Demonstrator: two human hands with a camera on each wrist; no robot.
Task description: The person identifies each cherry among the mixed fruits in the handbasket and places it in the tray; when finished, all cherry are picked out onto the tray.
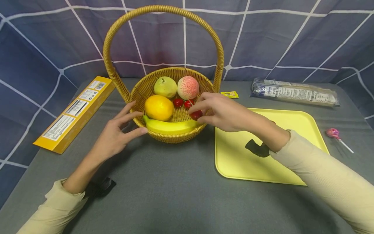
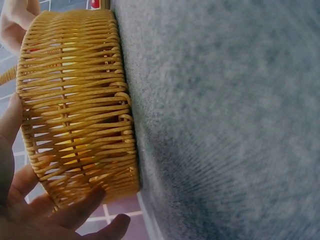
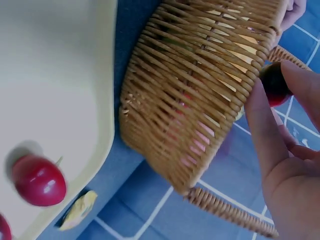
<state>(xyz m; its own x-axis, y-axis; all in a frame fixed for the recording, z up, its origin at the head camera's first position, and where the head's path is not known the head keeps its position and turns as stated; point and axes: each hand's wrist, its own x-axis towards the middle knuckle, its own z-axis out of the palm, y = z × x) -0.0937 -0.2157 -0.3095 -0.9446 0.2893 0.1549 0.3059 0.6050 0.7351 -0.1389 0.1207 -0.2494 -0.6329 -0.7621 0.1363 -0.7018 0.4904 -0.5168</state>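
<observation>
My right hand [image 1: 222, 112] pinches a dark red cherry [image 1: 195, 115] between thumb and fingertips, over the right side of the wicker basket [image 1: 170, 139]. In the right wrist view this cherry [image 3: 275, 86] is just above the rim. My left hand [image 1: 112, 135] grips the basket's left side, its thumb at the front rim and fingers spread along the wall. Inside the basket lie a banana [image 1: 172, 127], an orange-yellow mango-like fruit [image 1: 159, 108], a pale green round fruit [image 1: 165, 87], a peach [image 1: 188, 87] and two more cherries [image 1: 178, 102].
A yellow tray [image 1: 233, 162] lies right of the basket, partly under my right forearm; red cherries [image 3: 39, 181] rest on it. Beyond are a small yellow packet [image 1: 230, 94], a long plastic-wrapped package [image 1: 293, 93] and a lollipop [image 1: 333, 133]. A long yellow box [image 1: 74, 113] lies at left.
</observation>
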